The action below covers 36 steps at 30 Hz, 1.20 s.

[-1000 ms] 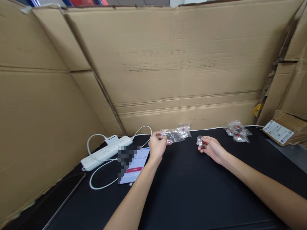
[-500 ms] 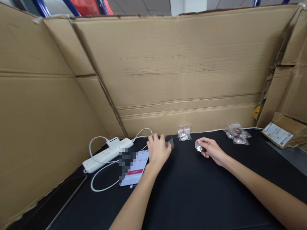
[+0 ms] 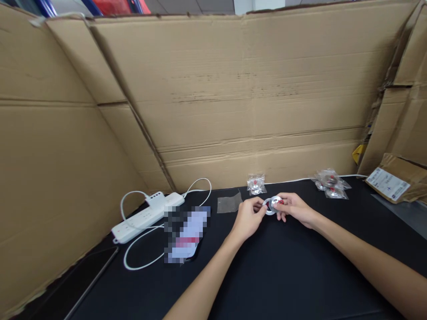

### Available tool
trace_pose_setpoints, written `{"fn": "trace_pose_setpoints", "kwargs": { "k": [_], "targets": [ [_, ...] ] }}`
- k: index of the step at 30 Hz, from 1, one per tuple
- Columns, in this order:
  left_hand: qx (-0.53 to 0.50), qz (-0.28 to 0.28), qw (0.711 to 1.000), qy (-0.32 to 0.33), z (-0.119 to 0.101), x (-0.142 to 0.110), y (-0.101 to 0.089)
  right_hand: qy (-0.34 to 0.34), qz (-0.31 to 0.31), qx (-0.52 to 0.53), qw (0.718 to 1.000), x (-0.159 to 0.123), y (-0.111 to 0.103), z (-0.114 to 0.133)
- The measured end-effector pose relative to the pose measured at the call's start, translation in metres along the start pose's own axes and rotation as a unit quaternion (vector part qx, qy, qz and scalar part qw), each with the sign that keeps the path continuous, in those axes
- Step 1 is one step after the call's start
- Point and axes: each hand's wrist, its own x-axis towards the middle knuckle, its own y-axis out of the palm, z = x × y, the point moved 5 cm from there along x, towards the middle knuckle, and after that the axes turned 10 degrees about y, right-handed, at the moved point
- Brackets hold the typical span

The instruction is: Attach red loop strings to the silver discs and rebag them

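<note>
My right hand (image 3: pixel 296 209) pinches a shiny silver disc (image 3: pixel 275 202) with red showing at its edge, near the middle of the black table. Fingers of my left hand (image 3: pixel 248 217) close on the rim of a silver ring (image 3: pixel 271 212), which overlaps the disc from the left. Whether ring and disc are joined I cannot make out. Left of my left hand, a flat clear plastic bag (image 3: pixel 229 204) lies on the table. Just behind my hands sits a clear packet (image 3: pixel 256 183) holding a similar round piece with a red spot.
Several more packets (image 3: pixel 329 183) lie at the back right, near a torn cardboard box (image 3: pixel 392 180) with a white label. On the left are a white power strip (image 3: pixel 147 218) with cables and a partly blurred phone (image 3: pixel 188 235). Cardboard walls (image 3: pixel 213 98) enclose the table.
My left hand has left the plastic bag by the phone, moved right and taken hold of the silver ring. My right hand stays nearly in place with the disc.
</note>
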Motion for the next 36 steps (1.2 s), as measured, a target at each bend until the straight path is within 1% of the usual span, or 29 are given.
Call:
{"fn": "trace_pose_setpoints", "kwargs": {
  "k": [1, 3, 4, 5, 6, 7, 9, 10, 12, 14, 16, 18, 20, 22, 25, 29, 32, 36],
  "targets": [
    [0.005, -0.011, 1.0, -0.015, 0.004, 0.001, -0.003, -0.008, -0.026, -0.011, 1.0, 0.002, -0.005, -0.002],
    [0.039, -0.028, 0.998, -0.042, 0.012, 0.002, -0.01, -0.04, -0.104, -0.069, 0.991, 0.004, -0.019, -0.005],
    [0.065, -0.032, 0.996, -0.052, 0.015, 0.002, -0.013, -0.067, -0.146, -0.124, 0.979, 0.004, -0.027, -0.005],
    [0.093, -0.031, 0.993, -0.061, 0.018, 0.002, -0.016, -0.097, -0.181, -0.194, 0.959, 0.003, -0.033, -0.003],
    [0.122, -0.025, 0.99, -0.067, 0.019, 0.002, -0.018, -0.127, -0.207, -0.265, 0.933, 0.001, -0.037, 0.0],
    [0.152, -0.015, 0.986, -0.071, 0.02, 0.002, -0.019, -0.15, -0.211, -0.327, 0.909, -0.001, -0.038, 0.002],
    [0.211, 0.006, 0.975, -0.07, 0.021, 0.0, -0.019, -0.175, -0.189, -0.419, 0.871, -0.003, -0.037, 0.004],
    [0.24, 0.013, 0.969, -0.061, 0.019, -0.001, -0.019, -0.178, -0.174, -0.446, 0.86, -0.004, -0.035, 0.005],
    [0.295, 0.013, 0.955, -0.028, 0.014, -0.002, -0.018, -0.175, -0.158, -0.474, 0.848, -0.005, -0.033, 0.007],
    [0.335, -0.001, 0.942, 0.017, 0.005, -0.003, -0.018, -0.171, -0.161, -0.481, 0.845, -0.006, -0.032, 0.01],
    [0.355, -0.009, 0.933, 0.057, -0.004, -0.004, -0.017, -0.169, -0.173, -0.485, 0.841, -0.007, -0.033, 0.012],
    [0.356, 0.007, 0.931, 0.086, -0.009, -0.005, -0.014, -0.163, -0.181, -0.494, 0.835, -0.007, -0.035, 0.013],
    [0.347, 0.039, 0.932, 0.102, -0.011, -0.005, -0.01, -0.149, -0.174, -0.503, 0.833, -0.006, -0.039, 0.013],
    [0.335, 0.066, 0.934, 0.107, -0.008, -0.005, -0.008, -0.135, -0.156, -0.503, 0.839, -0.006, -0.04, 0.013],
    [0.314, 0.08, 0.941, 0.101, -0.002, -0.004, -0.008, -0.123, -0.133, -0.495, 0.85, -0.005, -0.041, 0.013],
    [0.294, 0.086, 0.948, 0.082, 0.005, -0.003, -0.008, -0.111, -0.147, -0.493, 0.85, -0.006, -0.04, 0.012],
    [0.307, 0.087, 0.946, 0.062, 0.005, -0.003, -0.007, -0.104, -0.155, -0.485, 0.855, -0.006, -0.039, 0.008],
    [0.331, 0.103, 0.936, 0.062, 0.001, -0.004, -0.004, -0.103, -0.137, -0.466, 0.868, -0.006, -0.036, 0.005]
  ]
}}
